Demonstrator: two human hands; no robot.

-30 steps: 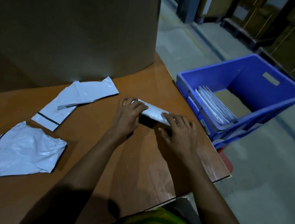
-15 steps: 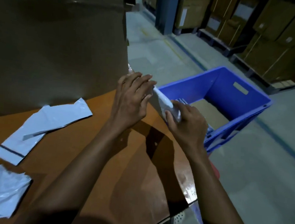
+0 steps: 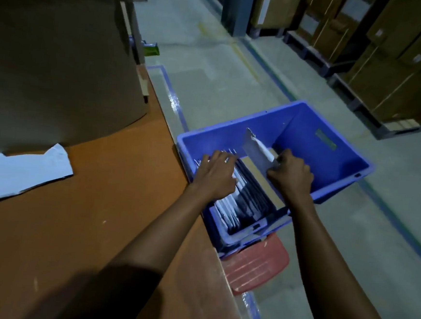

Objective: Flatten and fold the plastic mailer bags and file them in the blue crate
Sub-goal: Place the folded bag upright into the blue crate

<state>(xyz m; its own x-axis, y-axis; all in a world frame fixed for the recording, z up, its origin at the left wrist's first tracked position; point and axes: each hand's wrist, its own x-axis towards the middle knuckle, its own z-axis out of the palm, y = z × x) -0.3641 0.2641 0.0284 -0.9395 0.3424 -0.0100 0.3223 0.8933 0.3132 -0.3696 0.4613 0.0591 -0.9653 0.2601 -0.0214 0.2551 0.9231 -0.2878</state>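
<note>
The blue crate (image 3: 330,153) stands right of the table, on a red stool. Inside it, against the near left wall, a row of folded white mailer bags (image 3: 241,199) stands on edge. My right hand (image 3: 291,177) grips a folded white mailer (image 3: 255,147) and holds it upright over the crate's inside, just right of the row. My left hand (image 3: 215,175) rests with straight fingers on the tops of the filed bags. An unfolded white mailer (image 3: 22,172) lies flat on the orange table at the left edge.
A large brown cardboard roll or box (image 3: 56,54) fills the table's back left. The orange table (image 3: 99,213) ends just left of the crate. A red stool (image 3: 256,266) shows under the crate. Pallets with cardboard boxes (image 3: 388,60) line the far right across a grey floor.
Both hands moved right from the table to the crate. The folded mailer, earlier held by both hands, is now in my right hand alone; my left hand went onto the filed bags.
</note>
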